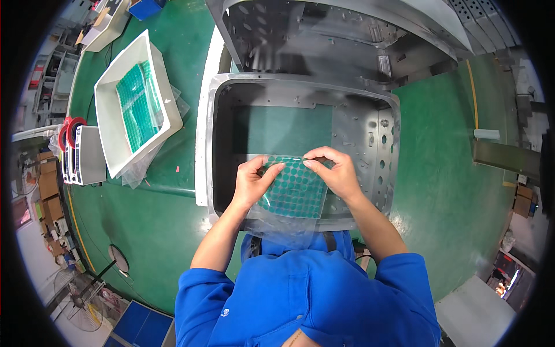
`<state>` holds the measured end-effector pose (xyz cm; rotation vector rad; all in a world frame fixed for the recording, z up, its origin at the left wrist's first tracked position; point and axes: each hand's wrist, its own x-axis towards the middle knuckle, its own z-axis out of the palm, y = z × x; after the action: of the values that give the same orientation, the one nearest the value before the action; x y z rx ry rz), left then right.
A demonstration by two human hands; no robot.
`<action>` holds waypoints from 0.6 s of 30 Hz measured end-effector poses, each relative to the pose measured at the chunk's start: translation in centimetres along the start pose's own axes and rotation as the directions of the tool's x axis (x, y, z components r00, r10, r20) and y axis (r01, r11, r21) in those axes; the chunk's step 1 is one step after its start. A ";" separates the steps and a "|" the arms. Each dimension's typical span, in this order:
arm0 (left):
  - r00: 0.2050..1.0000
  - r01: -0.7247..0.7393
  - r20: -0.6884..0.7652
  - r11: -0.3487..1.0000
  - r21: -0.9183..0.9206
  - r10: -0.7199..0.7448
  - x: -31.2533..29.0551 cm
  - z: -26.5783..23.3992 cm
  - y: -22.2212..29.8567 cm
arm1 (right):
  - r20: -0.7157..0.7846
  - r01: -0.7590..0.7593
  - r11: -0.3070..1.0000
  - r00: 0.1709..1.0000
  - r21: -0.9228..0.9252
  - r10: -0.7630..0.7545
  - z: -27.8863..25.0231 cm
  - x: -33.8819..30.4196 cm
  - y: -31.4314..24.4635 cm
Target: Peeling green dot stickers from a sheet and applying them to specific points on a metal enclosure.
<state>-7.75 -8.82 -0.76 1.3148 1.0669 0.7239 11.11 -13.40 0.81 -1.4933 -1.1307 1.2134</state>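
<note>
A sheet of green round stickers (293, 191) hangs between my hands, with a clear plastic bag (283, 225) around or beneath its lower part. My left hand (250, 184) is closed, thumb and fingers pinching the sheet's upper left edge. On the upper right edge, the thumb and forefinger of my right hand (338, 173) pinch the sheet. Whether the fingers also grip the bag's film, I cannot tell. Both hands are above the near side of an open grey metal housing (373, 130), a box with rounded corners and holes along its right wall.
Behind the housing rises a large metal cover (347, 40). On the green table to the left stands a white bin (105, 115) holding green sticker sheets (136, 104). Tape rolls (72, 130) lie by white boxes (89, 156). A fan (78, 301) stands at lower left.
</note>
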 end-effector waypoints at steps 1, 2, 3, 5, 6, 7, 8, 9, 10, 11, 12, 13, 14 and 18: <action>1.000 0.017 -0.002 1.000 -0.007 -0.017 0.2 0.1 -0.2 | -0.013 0.006 1.000 1.000 -0.019 -0.006 0.0 0.2 0.4; 0.999 0.034 -0.004 0.999 -0.015 -0.035 0.4 0.2 -0.4 | -0.020 -0.001 1.000 1.000 -0.027 0.001 0.0 0.4 0.6; 0.999 0.052 -0.007 0.998 -0.023 -0.052 0.5 0.3 -0.6 | -0.025 -0.008 0.999 1.000 -0.035 0.007 0.1 0.6 0.9; 0.997 0.072 -0.033 0.997 -0.037 -0.073 0.9 0.5 -1.0 | -0.030 0.031 0.996 0.999 -0.086 -0.033 0.2 1.1 1.3; 0.995 0.082 -0.049 0.996 -0.044 -0.084 1.0 0.6 -1.2 | -0.026 0.075 0.989 0.997 -0.127 -0.079 0.3 1.5 1.5; 0.989 0.122 -0.084 0.993 0.005 -0.121 1.2 0.7 -1.5 | -0.018 0.120 0.978 0.992 -0.168 -0.125 0.3 2.0 1.8; 0.980 0.164 -0.122 0.985 0.053 -0.157 1.4 0.7 -1.8 | -0.010 0.143 0.972 0.989 -0.188 -0.148 0.3 2.5 2.1; 0.968 0.208 -0.163 0.973 0.098 -0.191 1.5 0.6 -2.0 | 0.001 0.167 0.964 0.985 -0.207 -0.170 0.3 3.2 2.6; 0.960 0.235 -0.182 0.965 0.113 -0.213 1.4 0.6 -2.2 | 0.015 0.190 0.956 0.981 -0.224 -0.191 0.3 4.1 3.2; 0.952 0.259 -0.201 0.957 0.131 -0.230 1.3 0.6 -2.2 | -0.016 0.062 0.998 0.998 -0.023 -0.062 0.0 5.5 4.6; 0.946 0.280 -0.211 0.948 0.149 -0.246 1.2 0.6 -2.2 | -0.102 0.062 0.998 0.993 -0.031 -0.065 -0.6 7.6 6.5; 0.941 0.296 -0.224 0.939 0.175 -0.255 1.1 0.5 -2.1 | -0.114 0.001 0.986 0.993 -0.169 -0.021 -1.7 9.9 8.9; 0.936 0.309 -0.235 0.929 0.201 -0.261 1.0 0.3 -2.1 | -0.139 -0.049 0.988 0.990 -0.148 0.028 -2.0 11.8 9.9; 0.901 0.362 -0.281 0.929 0.072 -0.329 0.7 0.2 -1.9 | -0.137 -0.086 0.900 0.990 -0.428 0.029 -2.1 15.6 11.6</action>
<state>-7.62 -8.59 -2.79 1.1055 1.5391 0.5790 16.21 -0.63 -13.14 -1.9206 -1.3357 0.9217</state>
